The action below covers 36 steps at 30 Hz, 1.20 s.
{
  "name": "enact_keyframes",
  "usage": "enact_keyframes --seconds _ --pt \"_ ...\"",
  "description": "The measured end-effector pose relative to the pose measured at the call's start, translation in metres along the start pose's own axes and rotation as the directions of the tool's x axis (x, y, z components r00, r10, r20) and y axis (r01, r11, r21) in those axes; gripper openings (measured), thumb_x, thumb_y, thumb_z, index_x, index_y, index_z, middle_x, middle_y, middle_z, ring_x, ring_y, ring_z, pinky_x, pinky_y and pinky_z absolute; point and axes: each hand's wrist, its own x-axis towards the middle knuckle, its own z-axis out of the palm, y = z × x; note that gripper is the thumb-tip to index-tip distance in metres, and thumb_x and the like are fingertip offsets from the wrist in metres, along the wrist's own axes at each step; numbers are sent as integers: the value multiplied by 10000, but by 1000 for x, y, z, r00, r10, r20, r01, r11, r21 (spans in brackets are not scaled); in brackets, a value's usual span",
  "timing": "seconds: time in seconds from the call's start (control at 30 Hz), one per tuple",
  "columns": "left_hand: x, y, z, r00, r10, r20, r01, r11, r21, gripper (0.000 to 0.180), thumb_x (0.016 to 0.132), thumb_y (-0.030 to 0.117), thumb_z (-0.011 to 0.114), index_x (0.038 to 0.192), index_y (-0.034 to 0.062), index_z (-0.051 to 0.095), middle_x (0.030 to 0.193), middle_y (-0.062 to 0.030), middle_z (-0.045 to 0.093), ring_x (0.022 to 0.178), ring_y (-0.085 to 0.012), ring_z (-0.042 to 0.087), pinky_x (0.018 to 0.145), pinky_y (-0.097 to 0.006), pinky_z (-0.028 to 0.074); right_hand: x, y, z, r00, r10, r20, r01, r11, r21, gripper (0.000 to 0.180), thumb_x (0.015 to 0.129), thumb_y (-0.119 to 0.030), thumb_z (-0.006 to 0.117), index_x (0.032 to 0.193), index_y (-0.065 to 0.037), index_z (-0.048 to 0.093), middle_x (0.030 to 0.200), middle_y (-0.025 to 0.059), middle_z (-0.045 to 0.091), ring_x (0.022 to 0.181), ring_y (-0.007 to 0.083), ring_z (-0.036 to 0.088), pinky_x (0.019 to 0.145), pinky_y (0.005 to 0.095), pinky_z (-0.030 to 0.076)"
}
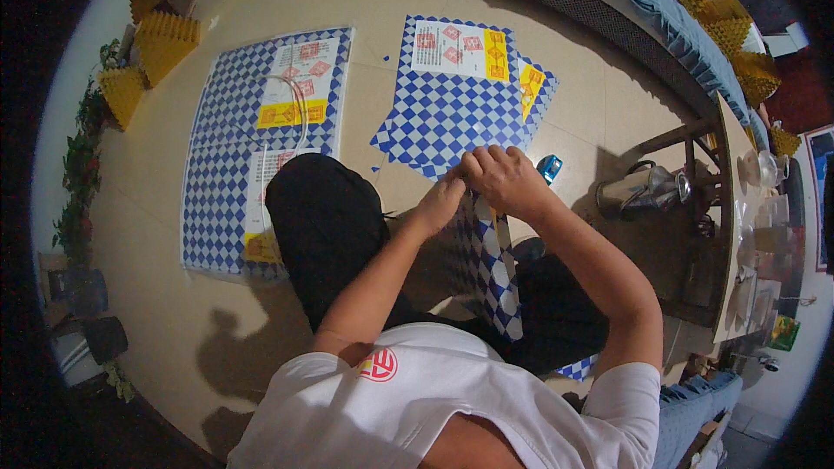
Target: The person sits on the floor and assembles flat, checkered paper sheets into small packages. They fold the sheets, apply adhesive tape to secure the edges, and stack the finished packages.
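Observation:
A blue-and-white checked panel (pixel 491 265), apparently of folded sheet or card, stands on edge between my knees and runs back toward my shirt. At its far top corner my right hand (pixel 508 178) is closed, with the fingers curled over the edge. My left hand (pixel 441 202) pinches the same corner from the left, close against the right hand. Both hands hide the corner itself. Just beyond them on the floor lie overlapping checked sheets (pixel 452 113) with white and yellow printed patches.
Left of my knee, a large stack of checked sheets (pixel 221 139) lies under a pale looped strap (pixel 304 113). A small blue object (pixel 549 168) is right of my hands. Farther right are a metal kettle (pixel 638 189) and a wooden table (pixel 730 234). A sofa (pixel 599 26) stands at the back right.

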Motion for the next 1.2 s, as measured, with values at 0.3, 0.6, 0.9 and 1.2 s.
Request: enact_keyframes --seconds 0.3,0.6,0.9,1.2 --pt "-2 19 -1 973 -16 231 20 1000 -15 972 799 229 731 1535 38 126 1558 -204 258 1449 -318 282 1169 -397 286 -1 0 -9 984 167 64 -176 969 173 400 771 -181 709 1113 -91 523 967 61 599 910 233 630 739 359 490" --pt "-1 20 7 978 -105 183 60 970 236 1212 724 196 845 1549 46 -30 1524 -198 318 1406 -295 374 1142 -374 341 6 -9 -5 998 57 5 -57 997 43 266 812 -208 626 1054 -113 570 940 29 584 898 197 600 715 344 462" --pt "-5 24 1 979 -66 195 54 996 67 1118 707 148 806 1502 35 28 1506 -215 241 1436 -336 296 1170 -414 308 3 -12 -18 871 461 172 -471 681 561 270 840 -157 647 1094 -90 585 938 95 676 902 298 672 752 420 516" --pt "-5 10 -1 985 -43 164 59 994 -93 838 885 203 653 1548 121 147 1407 -148 413 1302 -269 432 1099 -392 347 -33 -20 20 699 544 465 -394 -250 885 317 852 -79 691 1147 -17 596 1075 88 629 930 208 613 845 296 502"
